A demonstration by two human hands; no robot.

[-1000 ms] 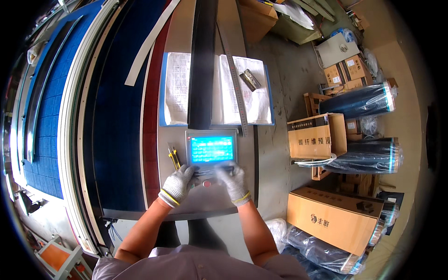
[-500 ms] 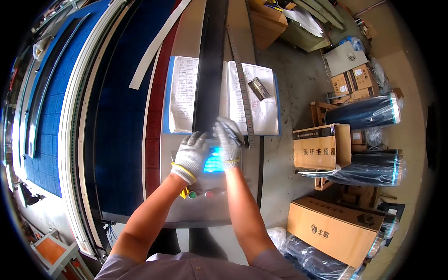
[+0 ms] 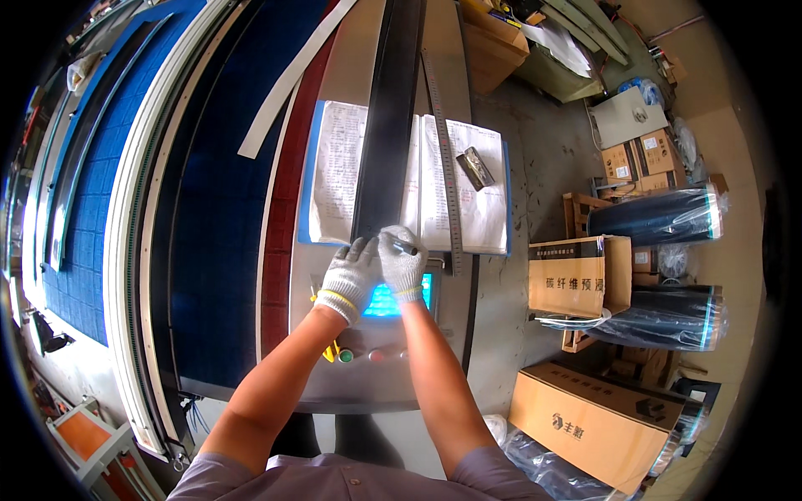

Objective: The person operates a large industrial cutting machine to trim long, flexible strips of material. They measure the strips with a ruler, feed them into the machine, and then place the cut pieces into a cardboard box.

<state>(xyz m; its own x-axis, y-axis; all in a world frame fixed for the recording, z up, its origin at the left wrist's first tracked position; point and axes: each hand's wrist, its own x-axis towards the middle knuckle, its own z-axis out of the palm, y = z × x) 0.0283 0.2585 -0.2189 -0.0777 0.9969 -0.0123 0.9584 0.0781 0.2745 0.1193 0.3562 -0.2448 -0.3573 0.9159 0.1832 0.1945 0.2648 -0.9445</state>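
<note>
- The left hand [image 3: 349, 277], in a white knit glove with a yellow cuff, rests on the near end of a long black strip [image 3: 386, 125]; its fingers lie close together and flat on the strip's lower left edge, pressing rather than wrapped around it.
- The right hand [image 3: 401, 260], gloved the same way, sits just beside the left one, touching it, on the strip's lower right corner; its fingers curl down over the end, but whether they pinch the strip I cannot tell.
- The black strip runs straight away from the person up the middle of a grey metal machine top [image 3: 355, 50], crossing an open paper logbook [image 3: 338, 167] that lies on a blue board.
- A steel ruler [image 3: 443, 159] lies along the strip's right side, over the logbook's right page, and a small metal clip [image 3: 474, 167] sits on that page.
- A lit blue screen [image 3: 384, 302] shows just below the hands, partly covered by the wrists, with round buttons [image 3: 346, 356] on the panel nearer the person.
- A pale flat strip [image 3: 288, 83] lies slantwise on the dark blue bed [image 3: 217, 209] at the left.
- Cardboard boxes [image 3: 576, 280] and dark film-wrapped rolls [image 3: 652, 217] stand on the floor at the right.
</note>
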